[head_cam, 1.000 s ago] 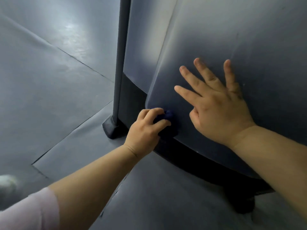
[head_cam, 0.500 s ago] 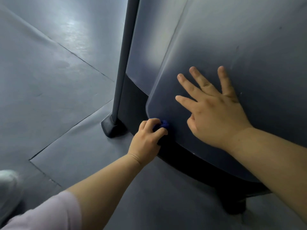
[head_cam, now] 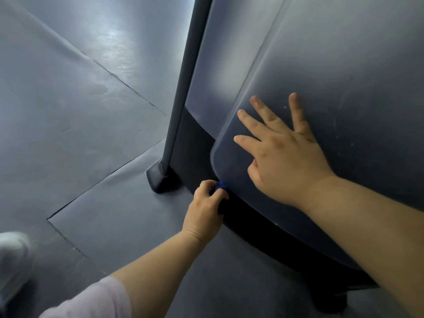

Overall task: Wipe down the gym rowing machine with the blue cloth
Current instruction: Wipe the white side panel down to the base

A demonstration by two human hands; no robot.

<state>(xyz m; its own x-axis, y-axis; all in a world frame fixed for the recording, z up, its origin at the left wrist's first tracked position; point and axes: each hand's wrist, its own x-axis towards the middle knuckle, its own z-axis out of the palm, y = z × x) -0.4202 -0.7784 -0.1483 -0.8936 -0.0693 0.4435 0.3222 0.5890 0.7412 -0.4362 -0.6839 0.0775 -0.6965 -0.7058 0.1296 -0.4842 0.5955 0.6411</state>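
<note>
At the lower rounded corner of the rower [head_cam: 344, 76], the left hand [head_cam: 206, 204] is clenching the bunched cloth [head_cam: 221, 186] and pressing it against the rim, with only a blue scrap showing past its fingers. Just up and right of it, the right hand [head_cam: 283, 157] is lying flat on the casing, fingers spread, grasping nothing. The rim is curving down and right from the cloth hand, so that hand looks best placed to follow it. A post [head_cam: 183, 88] is standing to its left.
</note>
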